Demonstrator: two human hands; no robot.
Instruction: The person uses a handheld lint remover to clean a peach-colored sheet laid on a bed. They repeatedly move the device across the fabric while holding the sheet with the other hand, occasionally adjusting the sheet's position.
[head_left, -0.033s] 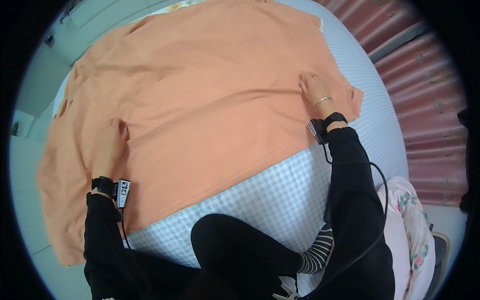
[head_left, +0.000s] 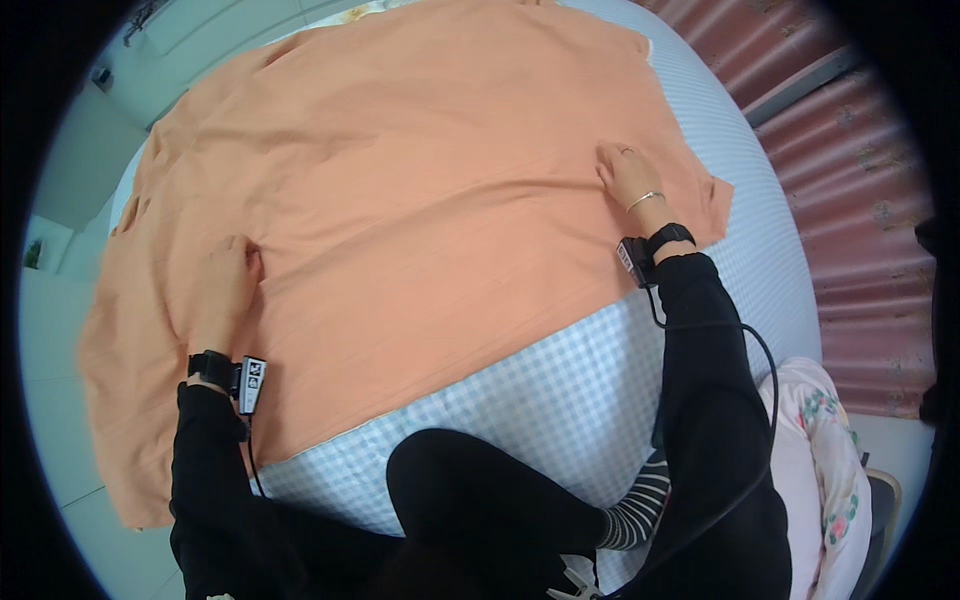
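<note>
A large orange cloth (head_left: 430, 270) lies spread over the bed, with a raised crease running from one hand to the other. My left hand (head_left: 228, 280) rests at the left part of the cloth, its fingers closed and pinching the fabric. Farther off to the right, near the cloth's right corner, my right hand (head_left: 625, 175) is closed on the fabric too, its fingers bent down into a fold. The undersides of both hands are hidden.
Blue-and-white checked bedding (head_left: 510, 400) shows in front of the cloth, under my bent leg. A pink curtain (head_left: 850, 240) hangs along the right side. A pale floral bedcover (head_left: 815, 450) is bunched at the lower right. A black cable (head_left: 765, 350) loops beside my right arm.
The view has shifted very slightly, and the left hand sits a touch farther right in the picture. Both hands keep their hold on the cloth.
</note>
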